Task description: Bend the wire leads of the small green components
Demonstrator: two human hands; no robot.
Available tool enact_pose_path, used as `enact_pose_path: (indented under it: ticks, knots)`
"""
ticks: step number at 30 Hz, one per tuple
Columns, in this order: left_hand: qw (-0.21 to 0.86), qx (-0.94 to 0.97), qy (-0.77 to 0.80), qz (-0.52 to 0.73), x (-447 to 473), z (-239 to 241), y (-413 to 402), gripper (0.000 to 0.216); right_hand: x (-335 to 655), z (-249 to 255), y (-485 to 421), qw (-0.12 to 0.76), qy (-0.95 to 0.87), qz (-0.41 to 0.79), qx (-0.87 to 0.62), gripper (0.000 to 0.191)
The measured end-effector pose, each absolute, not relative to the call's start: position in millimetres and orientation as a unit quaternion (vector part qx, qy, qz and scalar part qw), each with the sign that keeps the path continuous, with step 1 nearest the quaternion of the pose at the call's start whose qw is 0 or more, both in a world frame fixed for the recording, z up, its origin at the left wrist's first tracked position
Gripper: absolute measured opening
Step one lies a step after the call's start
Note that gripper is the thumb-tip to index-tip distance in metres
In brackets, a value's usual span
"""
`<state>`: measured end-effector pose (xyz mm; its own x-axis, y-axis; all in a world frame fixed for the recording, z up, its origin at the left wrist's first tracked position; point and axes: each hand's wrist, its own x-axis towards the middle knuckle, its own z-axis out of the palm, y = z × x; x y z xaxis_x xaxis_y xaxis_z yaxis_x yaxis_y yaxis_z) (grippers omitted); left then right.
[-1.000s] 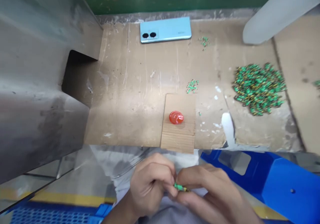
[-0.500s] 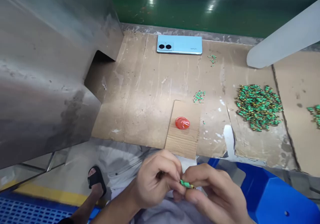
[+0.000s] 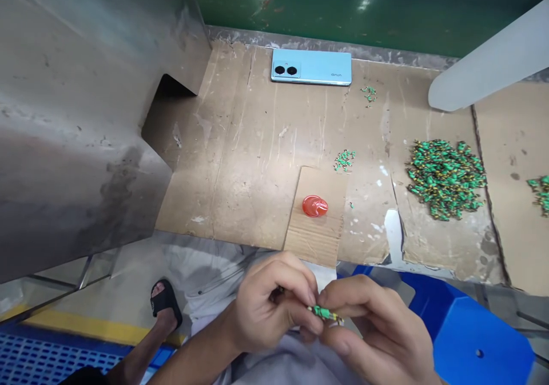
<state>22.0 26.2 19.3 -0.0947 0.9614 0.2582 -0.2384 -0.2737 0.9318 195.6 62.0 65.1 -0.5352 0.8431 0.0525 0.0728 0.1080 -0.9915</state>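
Note:
My left hand pinches a small green piece with yellow and dark ends between thumb and forefinger, above my lap. Something dark and small shows in the curl of its other fingers, too hidden to name. From the other side, my right hand closes its thumb and forefinger around the same piece, near the yellow end. Just beyond the hands, a shiny red oval dish or blob rests on a loose cardboard strip. A large heap of similar green pieces lies to the right.
Cardboard covers the table. A blue phone lies at the back, with small clusters of green bits nearer. A metal housing stands left, a pale post right. A blue stool is below the table edge.
The view has shifted slightly, so the table things sit a little higher. Both hands still hold the green piece, which has turned slightly and shows more of its yellow end.

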Motion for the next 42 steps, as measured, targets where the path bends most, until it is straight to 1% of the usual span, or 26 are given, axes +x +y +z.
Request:
enact_pose_path:
  ticks: [6,8,12,16,19,22,23,25,28,34,39,42]
  knots:
    - [0.468,0.482,0.37,0.641,22.7,17.3,27.0,0.03,193.1,68.9,67.6,0.359,-0.699,0.516,-0.342,0.007]
    - [0.463,0.486,0.369,0.643,22.9,17.6,26.6,0.028,195.4,69.0,67.0,0.348,-0.714,0.499,-0.347,0.009]
    - [0.441,0.507,0.372,0.64,22.6,17.5,23.8,0.027,203.3,67.0,60.0,0.316,-0.734,0.489,-0.351,0.02]
    - [0.403,0.538,0.383,0.634,21.2,14.1,21.6,0.027,211.3,62.7,50.6,0.267,-0.722,0.523,-0.366,0.016]
    - [0.379,0.564,0.38,0.628,20.6,11.0,21.5,0.025,214.0,59.0,49.2,0.258,-0.719,0.534,-0.361,0.013]
    - [0.386,0.561,0.374,0.63,20.9,10.3,21.8,0.02,212.1,55.7,54.8,0.282,-0.714,0.555,-0.319,0.01]
    - [0.395,0.549,0.374,0.634,20.8,10.9,22.0,0.019,210.6,54.8,57.7,0.304,-0.709,0.564,-0.295,0.011]
    - [0.416,0.528,0.385,0.633,19.5,13.5,23.0,0.024,207.6,53.3,63.6,0.353,-0.703,0.563,-0.252,0.017]
    - [0.428,0.539,0.398,0.607,14.5,19.6,24.7,0.029,205.2,52.0,69.7,0.394,-0.711,0.529,-0.246,0.022]
    - [0.404,0.57,0.422,0.577,9.0,29.7,21.8,0.015,206.1,51.9,69.4,0.401,-0.712,0.522,-0.243,0.028]
    - [0.404,0.568,0.431,0.573,11.1,33.3,17.9,0.017,206.4,52.9,68.0,0.393,-0.726,0.51,-0.241,0.028]
    - [0.398,0.572,0.435,0.57,10.8,34.6,17.4,0.014,207.8,51.5,67.1,0.38,-0.745,0.492,-0.242,0.029]
